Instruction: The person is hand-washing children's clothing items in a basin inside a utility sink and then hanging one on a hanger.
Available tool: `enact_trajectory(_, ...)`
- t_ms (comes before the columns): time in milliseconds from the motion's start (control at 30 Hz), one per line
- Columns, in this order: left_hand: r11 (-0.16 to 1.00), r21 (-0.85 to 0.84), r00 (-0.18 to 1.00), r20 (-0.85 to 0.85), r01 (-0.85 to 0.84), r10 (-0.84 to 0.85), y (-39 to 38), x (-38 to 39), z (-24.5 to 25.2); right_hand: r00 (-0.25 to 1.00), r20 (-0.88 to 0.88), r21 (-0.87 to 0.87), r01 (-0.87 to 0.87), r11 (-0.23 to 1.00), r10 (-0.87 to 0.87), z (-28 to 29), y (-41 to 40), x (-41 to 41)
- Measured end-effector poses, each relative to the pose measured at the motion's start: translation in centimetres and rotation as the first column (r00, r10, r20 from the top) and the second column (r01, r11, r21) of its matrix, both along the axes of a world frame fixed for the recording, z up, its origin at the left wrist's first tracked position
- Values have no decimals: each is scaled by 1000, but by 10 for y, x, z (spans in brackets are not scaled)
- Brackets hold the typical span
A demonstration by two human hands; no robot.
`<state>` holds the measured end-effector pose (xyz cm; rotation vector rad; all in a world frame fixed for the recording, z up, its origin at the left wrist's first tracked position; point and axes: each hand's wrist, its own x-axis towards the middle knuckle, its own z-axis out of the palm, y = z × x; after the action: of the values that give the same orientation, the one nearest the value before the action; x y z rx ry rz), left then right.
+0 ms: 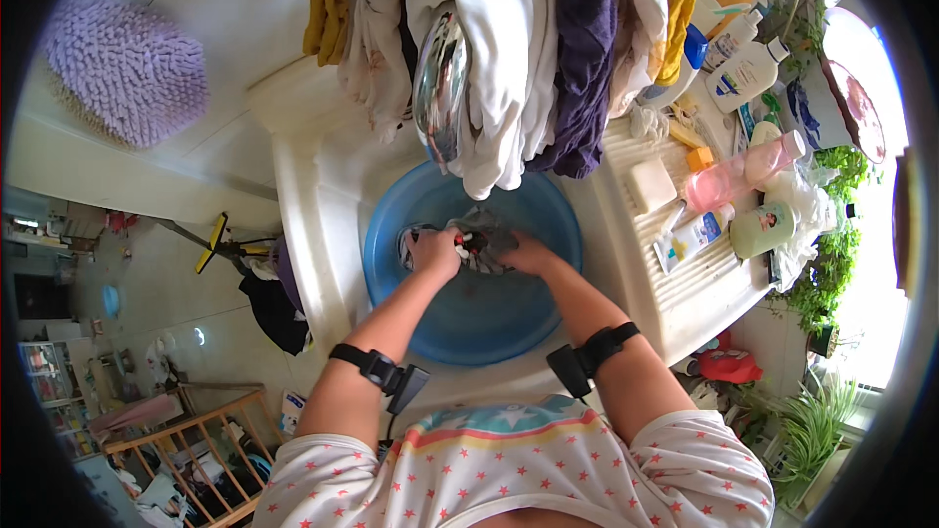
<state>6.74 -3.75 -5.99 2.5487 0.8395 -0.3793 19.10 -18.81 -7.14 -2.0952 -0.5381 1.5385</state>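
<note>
A blue plastic basin (477, 330) with water stands in a white laundry sink (323, 293) before me. Inside it lies a wet grey patterned cloth (477, 224), bunched up, with small red, white and black details in its middle. On the cloth's left part, my left hand (436, 253) is closed with the fingers around the fabric. My right hand (527, 252) grips the grey fabric on the other side; its fingertips are partly hidden by the cloth. Above the basin, white cloth (506, 66) hangs over the faucet area beside dark purple cloth (587, 51).
On the ribbed ledge (660, 257) at right are a bar of soap (651, 186), a tube (688, 240), a pink bottle (741, 172) and several other bottles. A purple chenille mat (128, 62) lies at upper left. A wooden railing (198, 455) stands at lower left.
</note>
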Motion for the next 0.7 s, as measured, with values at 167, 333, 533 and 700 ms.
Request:
enact_trajectory(167, 905, -330, 917, 375, 269, -136, 19, 7, 72, 948, 318, 83, 1, 997, -28, 19, -11, -8)
enact_trajectory(333, 726, -642, 910, 410, 245, 56, -9, 6, 110, 351, -720, -225, 698, 680, -598, 49, 2, -19)
enact_trajectory(533, 914, -291, 826, 558, 283, -78, -70, 10, 96, 279, -949, 309, 912, 271, 145, -32, 28, -49)
enact_trajectory(700, 974, -126, 797, 599, 188, -76, -69, 25, 77, 223, -962, 179, 950, -256, 156, -48, 33, -83)
